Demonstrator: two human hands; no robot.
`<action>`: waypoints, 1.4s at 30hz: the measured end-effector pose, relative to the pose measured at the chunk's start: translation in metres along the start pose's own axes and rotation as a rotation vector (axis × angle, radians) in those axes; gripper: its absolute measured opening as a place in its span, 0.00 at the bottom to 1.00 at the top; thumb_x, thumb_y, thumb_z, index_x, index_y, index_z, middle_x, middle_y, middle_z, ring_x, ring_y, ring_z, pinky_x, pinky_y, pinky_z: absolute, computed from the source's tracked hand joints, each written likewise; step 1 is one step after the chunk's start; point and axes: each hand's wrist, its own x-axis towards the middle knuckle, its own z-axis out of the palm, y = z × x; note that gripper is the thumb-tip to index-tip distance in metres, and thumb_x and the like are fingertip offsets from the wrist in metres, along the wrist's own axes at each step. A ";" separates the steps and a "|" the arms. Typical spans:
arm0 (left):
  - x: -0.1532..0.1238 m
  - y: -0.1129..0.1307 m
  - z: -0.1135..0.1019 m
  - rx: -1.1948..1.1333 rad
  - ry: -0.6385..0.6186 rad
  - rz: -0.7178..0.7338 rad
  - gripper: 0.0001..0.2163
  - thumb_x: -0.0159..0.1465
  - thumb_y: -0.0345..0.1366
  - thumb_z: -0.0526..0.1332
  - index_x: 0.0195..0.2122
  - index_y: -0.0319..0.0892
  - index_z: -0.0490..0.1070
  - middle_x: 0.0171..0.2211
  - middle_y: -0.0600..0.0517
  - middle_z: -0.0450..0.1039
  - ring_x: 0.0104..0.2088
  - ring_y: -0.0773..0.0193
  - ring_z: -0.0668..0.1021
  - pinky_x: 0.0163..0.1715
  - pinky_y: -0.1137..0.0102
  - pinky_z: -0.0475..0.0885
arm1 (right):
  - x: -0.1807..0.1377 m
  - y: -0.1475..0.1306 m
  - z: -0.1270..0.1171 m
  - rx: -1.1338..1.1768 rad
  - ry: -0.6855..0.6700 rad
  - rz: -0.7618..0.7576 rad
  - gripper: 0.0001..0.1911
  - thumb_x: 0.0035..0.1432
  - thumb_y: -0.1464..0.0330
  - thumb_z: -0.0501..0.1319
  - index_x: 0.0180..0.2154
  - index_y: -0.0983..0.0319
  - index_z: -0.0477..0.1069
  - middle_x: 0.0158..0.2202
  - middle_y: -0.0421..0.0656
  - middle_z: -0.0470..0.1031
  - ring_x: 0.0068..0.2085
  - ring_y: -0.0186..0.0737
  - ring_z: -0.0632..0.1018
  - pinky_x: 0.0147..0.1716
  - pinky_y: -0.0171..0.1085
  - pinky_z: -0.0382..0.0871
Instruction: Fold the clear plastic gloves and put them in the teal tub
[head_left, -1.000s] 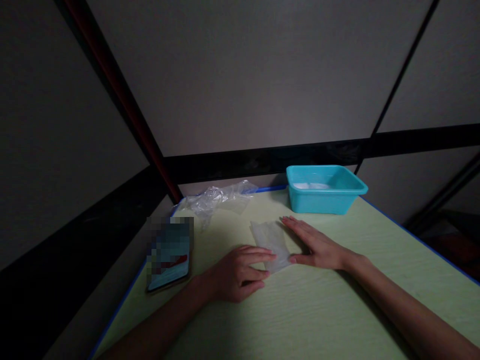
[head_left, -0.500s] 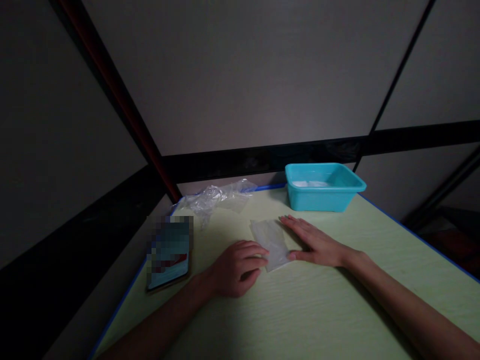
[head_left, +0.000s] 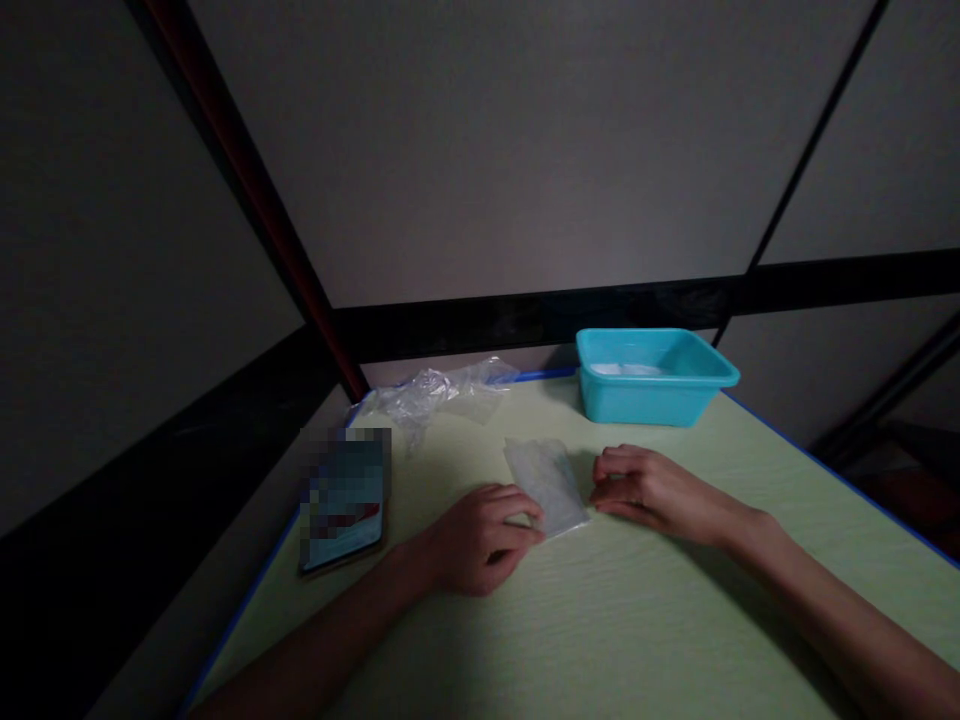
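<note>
A small, flat, translucent plastic bag (head_left: 553, 485) lies on the table between my hands. My left hand (head_left: 487, 535) is at its near left corner, thumb and forefinger closed on the edge. My right hand (head_left: 643, 490) rests just beyond the bag's right edge. Its fingers are bent and drawn together, their tips close to that edge; whether they hold anything is hidden.
Crumpled clear plastic (head_left: 431, 397) lies at the table's back left. Nearer on the left is a phone (head_left: 349, 510), partly blurred out. A turquoise basin (head_left: 649, 400) with something white inside stands at the back right. Wall panels (head_left: 525, 150) rise behind the pale green table (head_left: 585, 630).
My right hand has gone from lying flat with fingers spread along the bag's right side to curled, and has shifted slightly right. My left thumb and forefinger have come together at the bag's corner.
</note>
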 end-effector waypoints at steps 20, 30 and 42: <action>0.000 -0.002 0.002 -0.014 0.010 0.017 0.11 0.56 0.26 0.52 0.37 0.39 0.71 0.40 0.46 0.70 0.39 0.61 0.71 0.40 0.64 0.64 | 0.005 -0.013 0.010 -0.454 -0.134 -0.076 0.13 0.59 0.71 0.52 0.24 0.63 0.68 0.27 0.40 0.67 0.33 0.37 0.67 0.32 0.37 0.55; 0.001 -0.001 0.001 -0.028 -0.019 0.014 0.11 0.55 0.25 0.52 0.36 0.40 0.71 0.40 0.47 0.70 0.39 0.61 0.71 0.40 0.64 0.64 | 0.006 -0.014 0.014 -0.499 -0.083 -0.126 0.13 0.58 0.74 0.53 0.21 0.63 0.66 0.26 0.40 0.67 0.30 0.36 0.66 0.30 0.37 0.55; 0.001 -0.001 0.001 -0.046 0.004 0.014 0.11 0.55 0.25 0.52 0.36 0.41 0.70 0.40 0.47 0.70 0.40 0.62 0.71 0.41 0.65 0.65 | 0.006 -0.016 0.014 -0.286 -0.078 -0.070 0.12 0.57 0.74 0.51 0.25 0.64 0.69 0.39 0.44 0.70 0.41 0.39 0.69 0.38 0.39 0.61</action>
